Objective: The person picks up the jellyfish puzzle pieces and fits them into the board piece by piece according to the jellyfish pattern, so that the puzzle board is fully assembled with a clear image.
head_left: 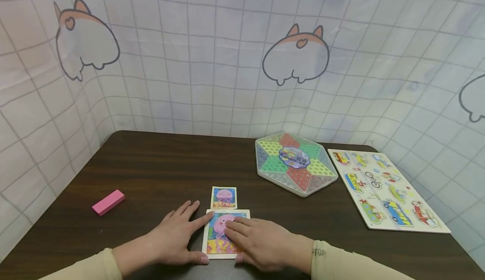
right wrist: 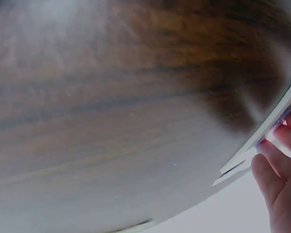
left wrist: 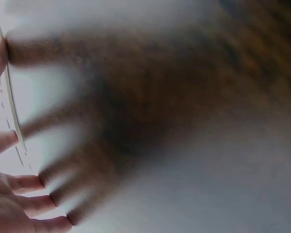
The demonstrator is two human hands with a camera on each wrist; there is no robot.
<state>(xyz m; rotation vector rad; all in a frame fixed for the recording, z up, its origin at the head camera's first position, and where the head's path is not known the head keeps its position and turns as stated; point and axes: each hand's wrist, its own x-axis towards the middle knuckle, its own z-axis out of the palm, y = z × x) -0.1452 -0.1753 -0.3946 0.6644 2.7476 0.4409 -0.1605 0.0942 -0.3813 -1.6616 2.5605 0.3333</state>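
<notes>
A square jellyfish picture board (head_left: 217,245) with a white border lies flat at the table's near edge. My left hand (head_left: 175,233) rests on the table beside it, fingers spread, with the index fingertip and thumb at its left edge. Across the right part of the picture lie the extended fingers of my right hand (head_left: 267,243), and its thumb is near the lower right corner. Just beyond the board's top edge is a smaller card (head_left: 223,197) with a matching pink jellyfish. The right wrist view shows fingertips on the board's face; part of the picture is hidden under them.
On the dark table (head_left: 170,162), a pink block (head_left: 108,202) lies to the left. A hexagonal Chinese checkers box (head_left: 295,162) sits at the back right, beside a vehicle puzzle board (head_left: 386,191). A patterned cloth (head_left: 219,61) hangs behind the table.
</notes>
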